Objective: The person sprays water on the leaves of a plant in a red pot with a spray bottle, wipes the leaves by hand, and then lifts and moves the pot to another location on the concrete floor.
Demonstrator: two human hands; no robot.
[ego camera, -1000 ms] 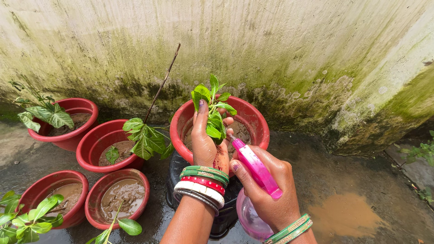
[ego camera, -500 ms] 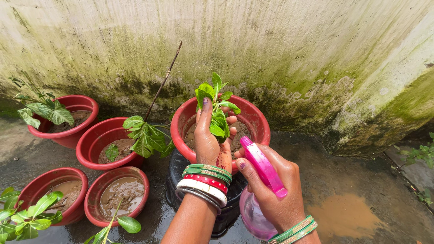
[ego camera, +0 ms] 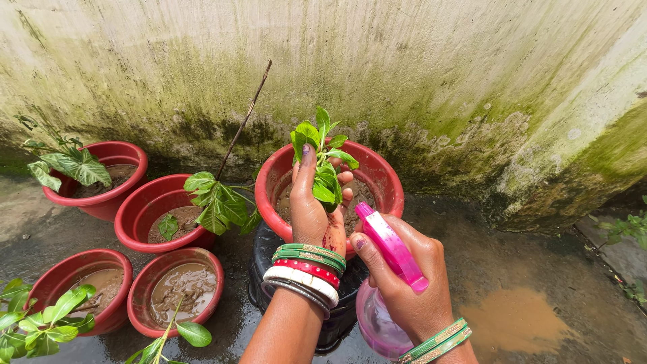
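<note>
Four round red plastic pots of wet brown mud sit at the left on dark, wet ground, some with broad veined leaves. Next, the left hand (stacked green, red and white bangles at its wrist) is cupped half-closed around the glossy green leafy plant, which stands in the larger red pot on a black stand. Just right, the right hand wraps tightly around a translucent pink spray bottle, nozzle toward the plant, below a mossy, stained wall.
</note>
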